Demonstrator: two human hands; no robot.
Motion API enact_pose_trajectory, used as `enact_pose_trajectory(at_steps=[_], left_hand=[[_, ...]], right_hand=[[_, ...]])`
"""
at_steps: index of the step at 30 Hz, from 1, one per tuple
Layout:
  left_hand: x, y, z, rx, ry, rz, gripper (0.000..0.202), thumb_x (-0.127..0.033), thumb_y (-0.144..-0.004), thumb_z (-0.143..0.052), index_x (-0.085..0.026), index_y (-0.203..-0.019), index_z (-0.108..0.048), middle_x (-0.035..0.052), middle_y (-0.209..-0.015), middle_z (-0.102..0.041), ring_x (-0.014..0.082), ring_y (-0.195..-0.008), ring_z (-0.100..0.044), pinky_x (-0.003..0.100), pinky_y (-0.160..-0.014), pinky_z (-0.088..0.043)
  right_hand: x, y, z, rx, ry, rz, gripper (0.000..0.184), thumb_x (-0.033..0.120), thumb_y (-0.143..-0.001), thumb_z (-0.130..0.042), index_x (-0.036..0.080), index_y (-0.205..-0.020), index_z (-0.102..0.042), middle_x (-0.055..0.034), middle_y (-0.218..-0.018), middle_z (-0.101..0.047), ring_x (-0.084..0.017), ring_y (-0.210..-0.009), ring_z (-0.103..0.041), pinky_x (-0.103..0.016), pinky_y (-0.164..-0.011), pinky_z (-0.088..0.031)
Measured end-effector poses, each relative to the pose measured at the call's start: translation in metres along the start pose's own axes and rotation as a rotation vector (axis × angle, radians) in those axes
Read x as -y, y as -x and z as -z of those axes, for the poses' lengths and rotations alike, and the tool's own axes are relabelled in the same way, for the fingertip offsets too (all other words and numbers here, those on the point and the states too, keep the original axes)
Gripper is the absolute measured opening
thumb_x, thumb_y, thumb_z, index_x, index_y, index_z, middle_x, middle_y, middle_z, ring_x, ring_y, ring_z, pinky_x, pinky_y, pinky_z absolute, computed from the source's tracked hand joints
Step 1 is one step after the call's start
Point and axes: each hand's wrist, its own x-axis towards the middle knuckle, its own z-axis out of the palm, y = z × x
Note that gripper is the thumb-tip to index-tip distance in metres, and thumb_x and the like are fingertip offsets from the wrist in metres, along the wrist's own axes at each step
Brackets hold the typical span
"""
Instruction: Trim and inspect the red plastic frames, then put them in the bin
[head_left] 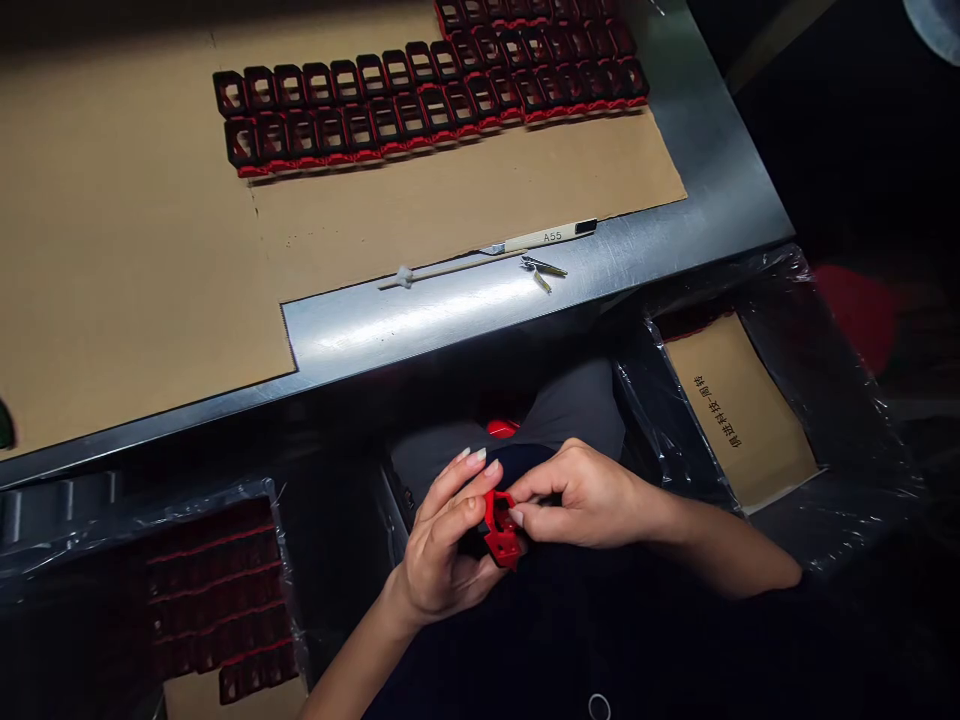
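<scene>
Red plastic frame (501, 530) pinched between your left hand (442, 540) and right hand (577, 495) just below the steel table (420, 325), with rows of like frames (427, 110) on it and more in a film-lined bin (150, 510) beside it.

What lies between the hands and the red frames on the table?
In the head view, a craft knife, small nippers and a cotton-tipped stick along the steel edge.

Small red moulded plastic part (501, 530)
</scene>
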Motion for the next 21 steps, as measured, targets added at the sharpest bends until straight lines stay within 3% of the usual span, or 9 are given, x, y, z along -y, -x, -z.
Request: enact_pose_trajectory(at_steps=[6,9,16,21], left_hand=[[-0.001,-0.002,0.005,0.043,-0.087,-0.028,0.077,-0.026,-0.083,-0.076,-0.025,-0.148,-0.036,0.0116,-0.131,-0.069,0.0271,-0.13,-0.061,0.052,-0.104,-0.055],[-0.002,-0.002,0.007,0.054,-0.084,-0.024,0.076,-0.025,-0.083,-0.076,-0.023,-0.148,-0.037,0.0136,-0.13,-0.069,0.0277,-0.131,-0.06,0.051,-0.107,-0.053],[-0.003,-0.002,0.005,0.038,-0.045,-0.04,0.081,-0.023,-0.081,-0.079,-0.018,-0.149,-0.036,0.0164,-0.134,-0.066,0.0277,-0.138,-0.052,0.05,-0.11,-0.049],[-0.002,-0.005,0.004,0.025,-0.024,-0.066,0.079,-0.023,-0.082,-0.079,-0.015,-0.148,-0.037,0.0174,-0.134,-0.066,0.0262,-0.14,-0.05,0.046,-0.116,-0.044]], right_hand=[[0.001,-0.003,-0.008,-0.07,0.043,-0.069,0.02,0.018,-0.082,-0.063,0.014,-0.063,-0.07,0.0055,-0.052,-0.055,-0.006,-0.048,-0.045,-0.017,-0.048,-0.033],[0.003,-0.003,-0.008,-0.082,0.034,-0.058,0.021,0.017,-0.081,-0.064,0.014,-0.06,-0.068,0.0057,-0.05,-0.054,-0.005,-0.046,-0.044,-0.017,-0.047,-0.032],[0.003,0.0,0.005,0.08,-0.003,-0.016,0.017,0.013,-0.083,-0.06,0.014,-0.07,-0.071,0.0065,-0.053,-0.054,-0.004,-0.045,-0.043,-0.017,-0.046,-0.03],[0.001,0.0,0.007,0.1,-0.08,-0.052,0.017,0.017,-0.083,-0.062,0.014,-0.084,-0.078,0.0055,-0.058,-0.061,-0.005,-0.049,-0.049,-0.015,-0.049,-0.036]])
